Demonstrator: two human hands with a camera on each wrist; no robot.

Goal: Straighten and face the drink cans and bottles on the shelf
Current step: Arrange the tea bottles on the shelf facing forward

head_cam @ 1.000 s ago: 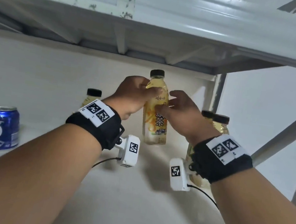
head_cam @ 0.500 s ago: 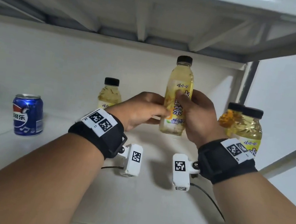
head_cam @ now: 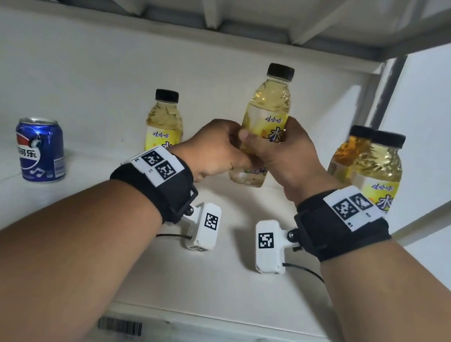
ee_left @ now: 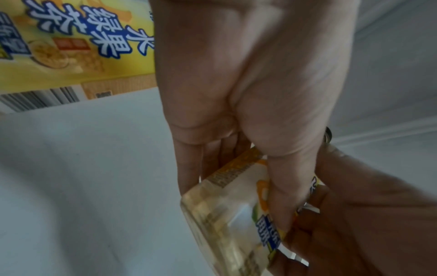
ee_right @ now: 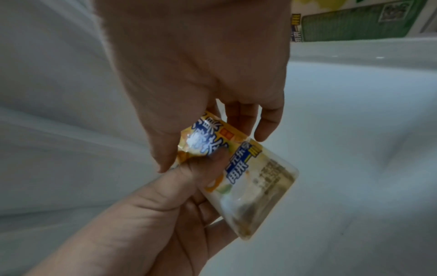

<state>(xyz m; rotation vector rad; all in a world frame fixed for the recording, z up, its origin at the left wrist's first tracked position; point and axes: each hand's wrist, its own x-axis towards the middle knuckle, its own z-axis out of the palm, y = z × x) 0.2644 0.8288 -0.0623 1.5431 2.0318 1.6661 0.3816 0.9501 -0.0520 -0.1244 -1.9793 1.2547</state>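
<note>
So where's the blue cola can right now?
In the head view the blue cola can stands upright at the shelf's far left, alone, left of the nearest tea bottle.

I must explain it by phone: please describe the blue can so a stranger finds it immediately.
Look at the white shelf holding the drinks. Far left, apart from the yellow tea bottles, stands the blue cola can. It is the only can, and the only blue thing there.

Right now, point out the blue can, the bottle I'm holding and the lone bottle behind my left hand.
blue can (head_cam: 41,152), head view, front logo.
held bottle (head_cam: 271,101), head view, clear shoulder.
lone bottle (head_cam: 165,120), head view, upper body.
</note>
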